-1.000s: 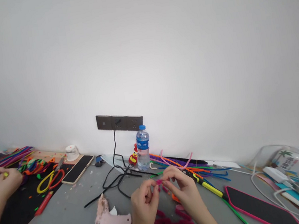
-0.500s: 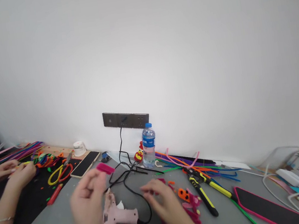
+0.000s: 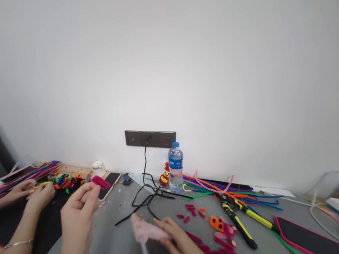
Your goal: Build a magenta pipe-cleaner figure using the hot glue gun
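Between thumb and fingertips, my left hand [image 3: 81,206] pinches a short magenta fuzzy piece [image 3: 100,182], raised above the table. My right hand [image 3: 183,241] is closed round the handle of a pale pink hot glue gun [image 3: 149,230]; the gun is slightly blurred. A clear glue stick [image 3: 145,251] juts from it toward me. Beside my right hand lie magenta pipe cleaner pieces [image 3: 220,253] and an orange piece with black spots [image 3: 216,223].
A water bottle [image 3: 176,166] stands by the wall beside a red and yellow figure [image 3: 164,175]. Pliers [image 3: 239,224], pipe cleaners [image 3: 197,182] and a pink-edged phone [image 3: 306,234] lie to the right. A black cord [image 3: 145,168] runs to the socket. Another person's hands [image 3: 41,197] work at left.
My right hand has moved onto the glue gun and taken its handle; the gun has turned and shifted. My left hand, still pinching the magenta piece, has moved left. The whole view has shifted slightly.
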A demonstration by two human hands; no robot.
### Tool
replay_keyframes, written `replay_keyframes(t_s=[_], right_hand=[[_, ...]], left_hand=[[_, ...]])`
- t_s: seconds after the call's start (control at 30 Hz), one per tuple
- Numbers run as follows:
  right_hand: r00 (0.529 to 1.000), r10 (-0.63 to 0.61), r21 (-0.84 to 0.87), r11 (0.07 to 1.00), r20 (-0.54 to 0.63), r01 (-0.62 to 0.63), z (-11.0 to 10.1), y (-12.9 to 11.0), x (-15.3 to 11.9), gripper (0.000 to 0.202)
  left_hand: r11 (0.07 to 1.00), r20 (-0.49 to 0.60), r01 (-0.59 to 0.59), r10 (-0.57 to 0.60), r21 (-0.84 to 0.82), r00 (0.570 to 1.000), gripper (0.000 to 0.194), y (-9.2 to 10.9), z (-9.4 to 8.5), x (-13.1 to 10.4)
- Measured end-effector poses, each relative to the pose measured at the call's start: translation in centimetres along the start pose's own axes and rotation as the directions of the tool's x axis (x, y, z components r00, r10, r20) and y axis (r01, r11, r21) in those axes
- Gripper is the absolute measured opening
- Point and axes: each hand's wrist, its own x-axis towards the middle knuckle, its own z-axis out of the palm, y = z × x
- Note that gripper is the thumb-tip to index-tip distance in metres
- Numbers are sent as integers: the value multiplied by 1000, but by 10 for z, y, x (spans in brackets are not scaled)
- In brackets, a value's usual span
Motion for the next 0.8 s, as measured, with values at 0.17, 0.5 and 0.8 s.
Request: replay_keyframes(t_s=[0.17,0.5,0.8], right_hand=[[845,341,541,838,-412,-74,-30,13,15,41],[824,305,703,695,-477,149,-67,-8,21,31],[895,285,656,755,-343,11,-55,3,22,46]], left_hand=[[982,208,178,-162,-60,965,27,-26,31,5],[927,539,373,-331,34,775,43,-110,112,-11],[887,591,458,-405,67,697,45,-133,113,-33]])
